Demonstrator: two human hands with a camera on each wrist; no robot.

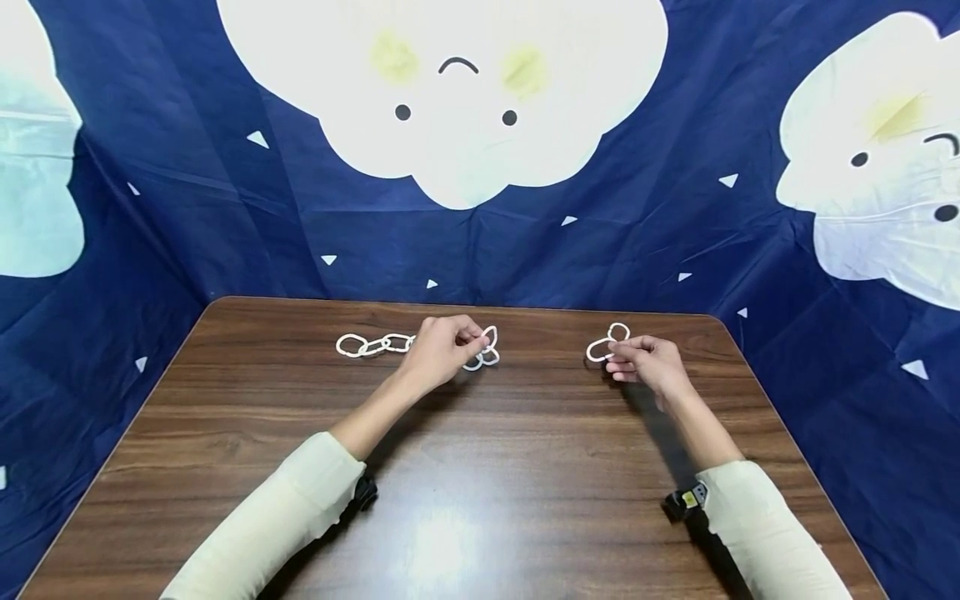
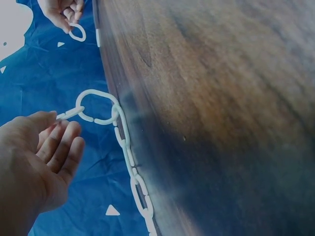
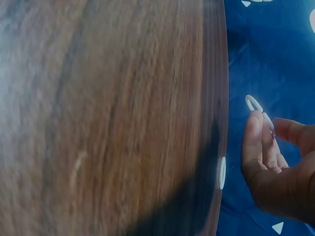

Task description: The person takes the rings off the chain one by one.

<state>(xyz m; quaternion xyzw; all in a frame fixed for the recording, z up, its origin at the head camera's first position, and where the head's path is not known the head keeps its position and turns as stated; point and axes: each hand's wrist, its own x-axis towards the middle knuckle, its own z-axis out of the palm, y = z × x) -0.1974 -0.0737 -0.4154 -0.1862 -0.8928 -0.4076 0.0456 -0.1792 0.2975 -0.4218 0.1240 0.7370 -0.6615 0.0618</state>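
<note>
White chain [image 2: 129, 153] | left hand [image 1: 442, 350] pinching one chain link [image 2: 70, 113] | right hand [image 1: 648, 362] pinching a separate link [image 1: 590, 347]

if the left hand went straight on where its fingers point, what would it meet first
Probably the white, oval, plastic-looking link held by the right hand, though heights are hard to judge, so it might pass over or under.

The table [image 1: 517, 442] is viewed forward and down from the head, closer from each wrist; left hand [image 1: 442, 348] and right hand [image 1: 651, 364] are shared by head and left-wrist views.
</note>
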